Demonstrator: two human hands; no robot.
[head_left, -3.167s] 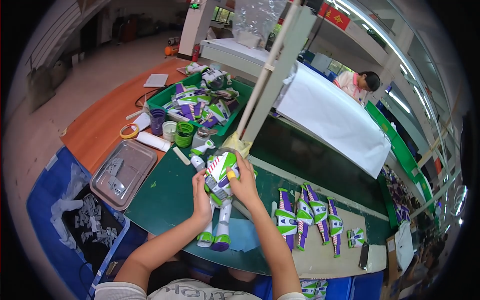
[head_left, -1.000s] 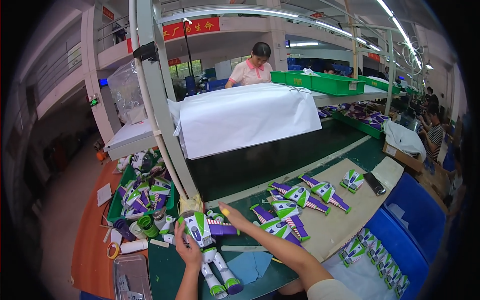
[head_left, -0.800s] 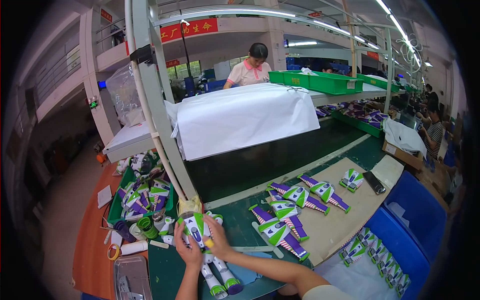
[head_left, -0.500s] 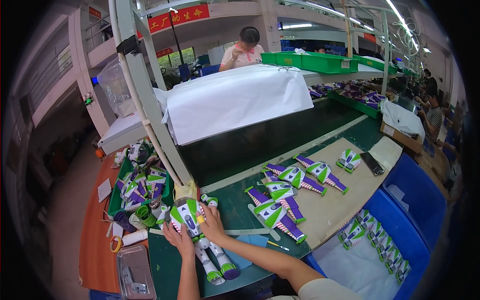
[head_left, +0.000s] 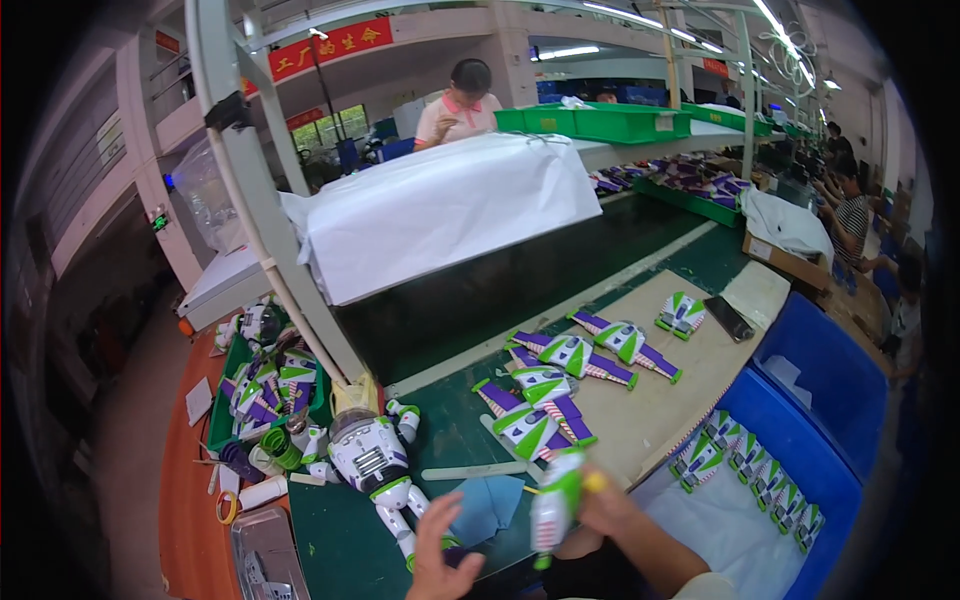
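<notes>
My right hand (head_left: 607,507), with a yellow wrap on one finger, grips a white-and-green toy backpack shell (head_left: 556,512), smeared by motion, above the table's near edge. My left hand (head_left: 440,558) holds nothing, fingers apart, beside the legs of a toy astronaut figure (head_left: 370,452). That figure lies on the green table with its white back and grey panel exposed, touched by neither hand. Beyond my hands, several purple-winged backpacks (head_left: 568,356) lie partly overlapping on a brown board. A single wingless shell (head_left: 682,315) sits at the board's far end.
A blue bin (head_left: 845,500) with white lining holds a row of shells at right. At left are a green crate (head_left: 222,410) of toy parts, a metal tray (head_left: 262,560) and tape (head_left: 228,507). Blue paper (head_left: 490,505) lies centrally. A co-worker (head_left: 462,105) sits across.
The shell has come off the figure's back and moved right in my right hand. My left hand has let go of the figure and moved nearer and to the right. The view has shifted slightly.
</notes>
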